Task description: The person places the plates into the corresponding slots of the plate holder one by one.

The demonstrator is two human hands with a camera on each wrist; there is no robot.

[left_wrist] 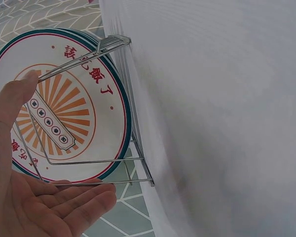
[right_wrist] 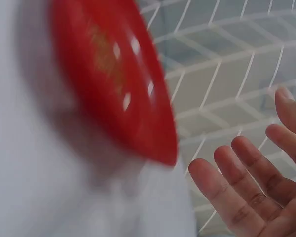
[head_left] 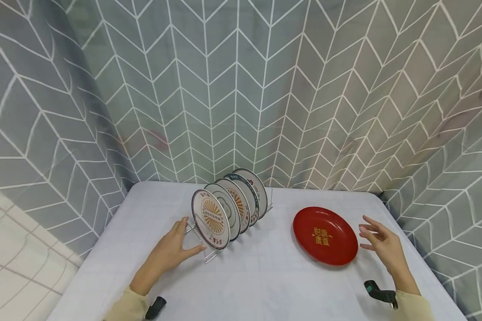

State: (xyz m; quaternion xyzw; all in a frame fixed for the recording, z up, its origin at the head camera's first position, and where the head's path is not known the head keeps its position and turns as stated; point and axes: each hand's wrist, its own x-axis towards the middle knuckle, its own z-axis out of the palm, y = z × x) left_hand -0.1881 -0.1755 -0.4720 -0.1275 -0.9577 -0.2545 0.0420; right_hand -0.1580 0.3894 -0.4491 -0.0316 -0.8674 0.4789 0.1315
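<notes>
A silver wire plate rack (head_left: pixel 213 256) on the table holds several round patterned plates (head_left: pixel 210 218) upright in a row. My left hand (head_left: pixel 168 252) is at the rack's near left end, thumb and fingers spread to either side of it. In the left wrist view the thumb (left_wrist: pixel 27 81) appears to touch one wire, while the extended fingers (left_wrist: pixel 84 202) lie along a lower one. At the right a red plate (head_left: pixel 325 236) with gold characters lies face up. Just right of its rim is my right hand (head_left: pixel 383 245), fingers apart and holding nothing; the right wrist view shows a gap between them.
A white cloth covers the table (head_left: pixel 261 281). Grey curtain (head_left: pixel 233 89) with white zigzag lines hangs behind the table and along both sides. White tiles (head_left: pixel 20 245) show at the lower left. Each wrist carries a black strapped device (head_left: pixel 379 294).
</notes>
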